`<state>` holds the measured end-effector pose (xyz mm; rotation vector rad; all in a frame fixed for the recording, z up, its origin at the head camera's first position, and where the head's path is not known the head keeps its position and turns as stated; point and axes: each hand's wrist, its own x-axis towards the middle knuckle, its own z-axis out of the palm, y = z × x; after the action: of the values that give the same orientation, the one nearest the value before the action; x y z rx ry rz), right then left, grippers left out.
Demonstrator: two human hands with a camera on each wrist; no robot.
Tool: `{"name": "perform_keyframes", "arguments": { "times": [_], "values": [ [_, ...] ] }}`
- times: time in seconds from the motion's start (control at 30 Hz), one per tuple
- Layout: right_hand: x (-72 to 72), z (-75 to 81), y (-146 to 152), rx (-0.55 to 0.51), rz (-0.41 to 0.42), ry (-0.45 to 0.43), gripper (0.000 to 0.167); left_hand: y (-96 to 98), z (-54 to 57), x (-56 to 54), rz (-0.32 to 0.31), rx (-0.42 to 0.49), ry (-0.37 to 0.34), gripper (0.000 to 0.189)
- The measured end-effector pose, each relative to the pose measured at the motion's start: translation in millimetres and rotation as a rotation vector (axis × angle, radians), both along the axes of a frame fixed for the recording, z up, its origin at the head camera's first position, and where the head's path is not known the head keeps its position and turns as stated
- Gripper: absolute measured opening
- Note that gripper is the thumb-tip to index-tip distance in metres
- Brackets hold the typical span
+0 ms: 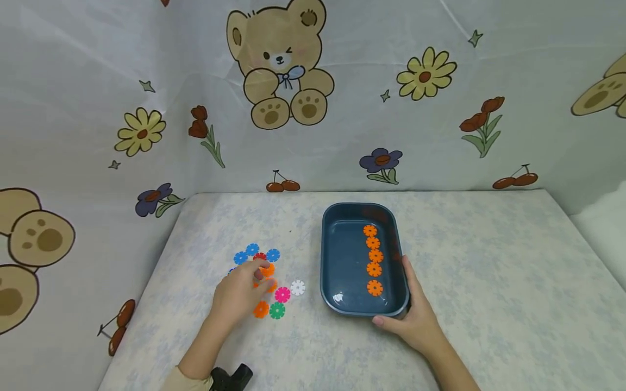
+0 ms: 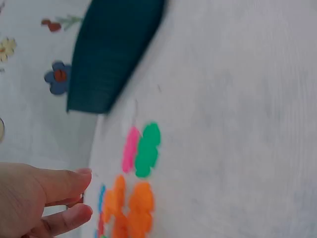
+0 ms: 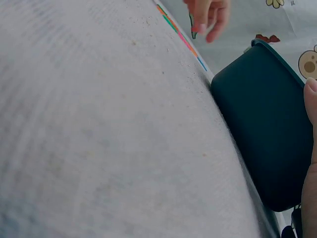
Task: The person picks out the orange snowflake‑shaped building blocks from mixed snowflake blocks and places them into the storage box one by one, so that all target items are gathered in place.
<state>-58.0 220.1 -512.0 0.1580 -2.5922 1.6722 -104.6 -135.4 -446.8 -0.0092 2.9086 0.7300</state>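
Note:
My left hand (image 1: 239, 290) hovers over a loose group of notched plastic discs, thumb and fingertips apart with nothing visible between them. Around it lie an orange disc (image 1: 261, 309), a green disc (image 1: 277, 310), a pink disc (image 1: 282, 295), a white disc (image 1: 298, 288) and several blue ones (image 1: 252, 249). Part of a red disc (image 1: 260, 256) shows behind the fingers; others are partly covered. A dark blue rectangular tray (image 1: 337, 310) stands to the right. My right hand (image 1: 420, 320) grips its near right corner, thumb at the front. Inside, several orange discs (image 1: 374, 269) form a column along the right side.
The pale mottled table (image 1: 494, 271) reaches back to a white cloth (image 1: 352, 119) printed with bears and flowers. A black device (image 1: 232, 377) sits at my left wrist, by the table's near side.

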Motion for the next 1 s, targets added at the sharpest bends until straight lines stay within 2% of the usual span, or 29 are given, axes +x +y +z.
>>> {"name": "perform_keyframes", "arguments": {
  "times": [0.13, 0.27, 0.53, 0.83, 1.0],
  "values": [
    [0.2, -0.2, 0, -0.002, 0.005, 0.001, 0.136, -8.0, -13.8, -11.6, 0.035, -0.029, -0.027, 0.039],
    [0.4, -0.4, 0, -0.032, 0.015, 0.007, 0.136, -6.5, -18.6, -18.6, 0.053, -0.057, -0.027, 0.034],
    [0.9, 0.3, 1, -0.040, 0.017, 0.009, 0.136, 0.0, -15.9, -22.9, 0.052, -0.023, -0.065, 0.030],
    [1.1, 0.0, 1, -0.038, 0.014, 0.006, 0.136, -1.1, -16.5, -18.5, 0.004, 0.003, -0.012, 0.026],
    [1.2, 0.4, 1, -0.023, 0.006, 0.000, 0.136, 5.8, -7.0, -16.4, 0.006, 0.083, -0.005, 0.026]
  ]
}}
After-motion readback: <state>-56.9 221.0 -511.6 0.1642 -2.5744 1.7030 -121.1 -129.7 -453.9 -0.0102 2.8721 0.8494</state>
